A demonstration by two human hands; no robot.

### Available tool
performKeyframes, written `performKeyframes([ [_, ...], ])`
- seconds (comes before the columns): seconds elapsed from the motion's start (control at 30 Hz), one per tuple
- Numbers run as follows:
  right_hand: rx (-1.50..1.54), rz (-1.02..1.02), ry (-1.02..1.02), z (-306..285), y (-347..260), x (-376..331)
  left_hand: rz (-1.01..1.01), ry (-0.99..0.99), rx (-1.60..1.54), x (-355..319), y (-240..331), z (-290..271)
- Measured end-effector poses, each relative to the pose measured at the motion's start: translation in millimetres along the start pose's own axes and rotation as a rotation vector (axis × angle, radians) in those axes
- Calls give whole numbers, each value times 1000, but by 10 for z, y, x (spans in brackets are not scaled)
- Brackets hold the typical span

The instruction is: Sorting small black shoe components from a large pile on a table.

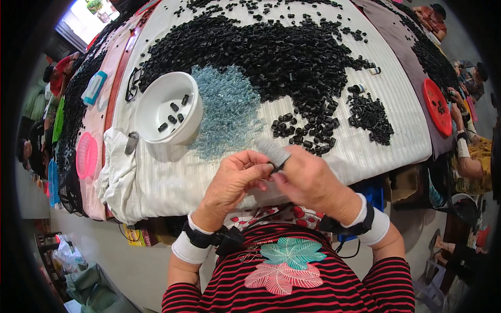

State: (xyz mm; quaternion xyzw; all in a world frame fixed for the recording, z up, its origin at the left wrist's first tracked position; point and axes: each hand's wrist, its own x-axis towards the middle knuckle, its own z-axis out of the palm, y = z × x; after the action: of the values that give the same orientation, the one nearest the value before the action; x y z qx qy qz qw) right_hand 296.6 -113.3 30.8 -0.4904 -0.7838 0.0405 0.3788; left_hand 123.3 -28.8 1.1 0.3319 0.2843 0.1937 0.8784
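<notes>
Near the table's front edge, my left hand pinches a small black plastic part between thumb and fingertips. My right hand, slightly blurred, is closed at the same part from the other side; a grey cloth sleeve covers one of its fingers. Much of the part is hidden by the fingers. Just beyond lie a heap of small clear bluish pieces and a loose group of black cylindrical parts. A white bowl at the left holds several black cylinders.
A large heap of black parts spreads across the cloth-covered table. Slim black pieces and two small bottles sit right. Eyeglasses, a white cloth and a pink basket lie left. Co-workers sit at neighbouring tables.
</notes>
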Motion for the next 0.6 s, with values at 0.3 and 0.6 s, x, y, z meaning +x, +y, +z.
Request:
performKeyframes([
  [0.3,-122,138,-119,193,332,-160,36,113,-147,-178,58,-382],
  [0.6,-200,219,-103,242,287,-54,-3,109,-131,-164,26,-423],
])
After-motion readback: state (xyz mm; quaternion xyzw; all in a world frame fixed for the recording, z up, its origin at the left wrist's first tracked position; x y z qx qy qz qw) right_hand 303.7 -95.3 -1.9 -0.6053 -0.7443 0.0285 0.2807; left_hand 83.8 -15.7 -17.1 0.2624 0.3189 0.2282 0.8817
